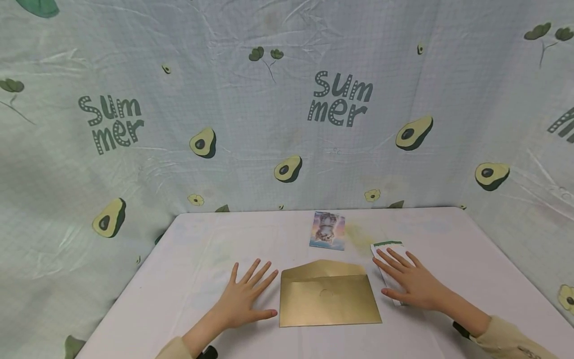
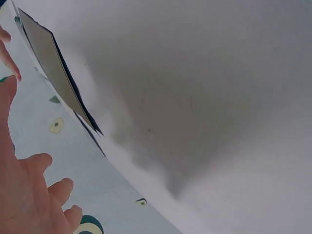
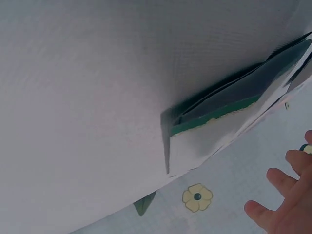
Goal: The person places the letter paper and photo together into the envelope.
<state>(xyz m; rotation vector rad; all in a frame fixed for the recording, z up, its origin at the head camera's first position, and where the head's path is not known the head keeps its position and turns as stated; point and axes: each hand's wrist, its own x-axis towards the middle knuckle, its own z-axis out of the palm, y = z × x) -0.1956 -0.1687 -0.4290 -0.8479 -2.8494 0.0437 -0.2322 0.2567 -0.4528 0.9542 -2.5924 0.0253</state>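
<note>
A gold envelope lies flat in front, its pointed flap raised away from the pocket toward the far side. My left hand hovers just left of it with fingers spread and nothing held. On the envelope's right, my right hand is spread over a slim white paper item that has a green strip along its far end. The hand covers much of that item in the head view. Both palms face down. Beyond the envelope lies a small card with a pastel animal picture.
The pink-white table has rounded far corners. Behind it and along both sides hangs a pale curtain printed with avocados, flowers and the word "summer". A dark band shows at the right wrist, below a beige sleeve.
</note>
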